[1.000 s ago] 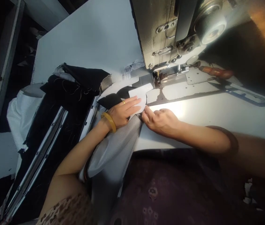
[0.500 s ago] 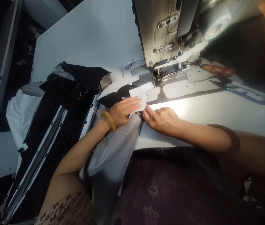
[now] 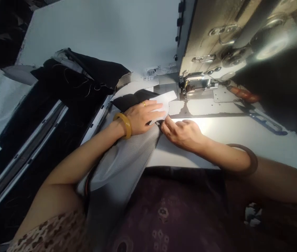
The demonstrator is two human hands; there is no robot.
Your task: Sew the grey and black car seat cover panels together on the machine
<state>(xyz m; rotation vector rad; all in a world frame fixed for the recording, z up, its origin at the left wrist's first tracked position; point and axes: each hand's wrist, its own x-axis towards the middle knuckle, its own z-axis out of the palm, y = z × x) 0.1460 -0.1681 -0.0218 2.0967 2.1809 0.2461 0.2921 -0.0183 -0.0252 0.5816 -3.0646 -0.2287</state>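
A flat white sheet with a curved right edge (image 3: 167,96) is positioned on the white desk (image 3: 98,31), just left of and nearer than the needle area (image 3: 184,87) of a metal sewing machine (image 3: 201,42). The sheet is held down by the left hand (image 3: 142,117), whose fingers are extended, slightly spread and laid flat across it. The sheet's near right edge is pinched between the curled fingers of the right hand (image 3: 182,133); whether a second layer is gripped cannot be told.

Folded black fabric (image 3: 129,100) is placed beside the left hand on its far side. Grey mesh fabric (image 3: 130,150) is draped from beneath the left hand toward the near edge of the desk. A yellow bangle (image 3: 128,126) is worn on the left wrist. To the right of the needle area, a tool with a red-brown handle (image 3: 244,94) and a blue-handled cutting tool (image 3: 266,123) are laid. At left, dark fabric with pale strips (image 3: 4,140) is piled.
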